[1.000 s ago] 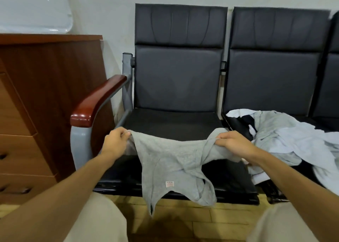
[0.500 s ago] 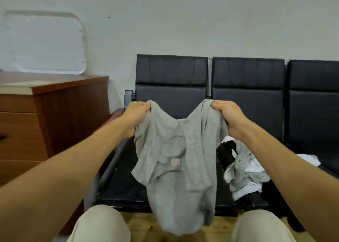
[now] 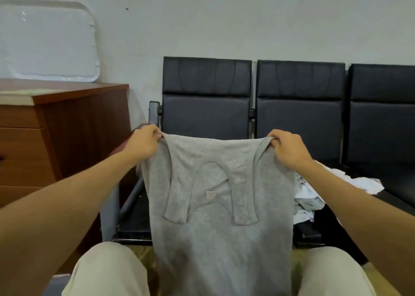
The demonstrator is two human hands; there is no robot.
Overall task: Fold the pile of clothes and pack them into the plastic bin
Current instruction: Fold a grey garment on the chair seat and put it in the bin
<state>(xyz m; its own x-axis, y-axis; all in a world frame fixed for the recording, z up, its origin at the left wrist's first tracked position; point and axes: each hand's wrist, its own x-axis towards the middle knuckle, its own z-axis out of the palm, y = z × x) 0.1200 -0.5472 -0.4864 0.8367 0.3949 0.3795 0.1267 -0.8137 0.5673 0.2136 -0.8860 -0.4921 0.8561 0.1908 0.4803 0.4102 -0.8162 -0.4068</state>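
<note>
A grey sleeveless top [image 3: 215, 217] hangs spread out in front of me, its straps folded down over its front and a small label near the middle. My left hand [image 3: 143, 145] pinches its upper left corner. My right hand [image 3: 287, 148] pinches the upper right corner. The cloth hangs down between my knees. A pile of white and pale grey clothes [image 3: 314, 194] lies on the middle seat to the right, partly hidden by my right arm. No plastic bin body is in view.
A row of black padded seats [image 3: 298, 116] stands against the wall ahead. A wooden drawer cabinet [image 3: 67, 134] is at the left, with a clear plastic lid [image 3: 47, 41] leaning on the wall above it. My knees in beige trousers [image 3: 107, 271] are at the bottom.
Both hands lifted the grey top off the seat and moved apart, so the bunched cloth now hangs flat and wide. The view tilted up.
</note>
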